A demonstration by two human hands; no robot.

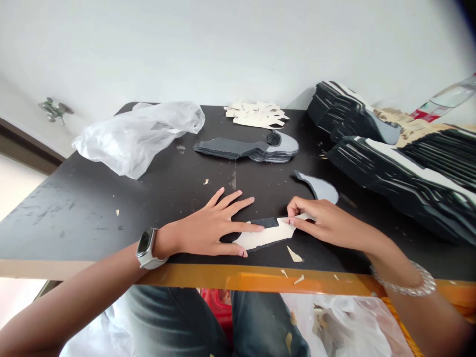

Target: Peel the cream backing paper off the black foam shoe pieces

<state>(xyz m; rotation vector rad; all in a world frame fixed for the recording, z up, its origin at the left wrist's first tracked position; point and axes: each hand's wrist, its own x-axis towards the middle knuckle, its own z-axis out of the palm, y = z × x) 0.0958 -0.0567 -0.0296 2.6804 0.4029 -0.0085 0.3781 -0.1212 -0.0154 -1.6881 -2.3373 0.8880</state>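
A strip of black foam with cream backing paper (260, 236) lies between the hands on the black worktable (92, 220), its long axis running sideways and rising slightly rightward. The left hand (208, 228) presses flat on it, fingers spread; the right hand (320, 223) pinches its right end. The red label on the plastic bottle (426, 115), far beyond the right hand, is too small to read.

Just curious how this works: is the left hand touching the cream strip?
Touching. The head view shows the left hand lying over the cream strip, with its fingertips and thumb resting on the strip.
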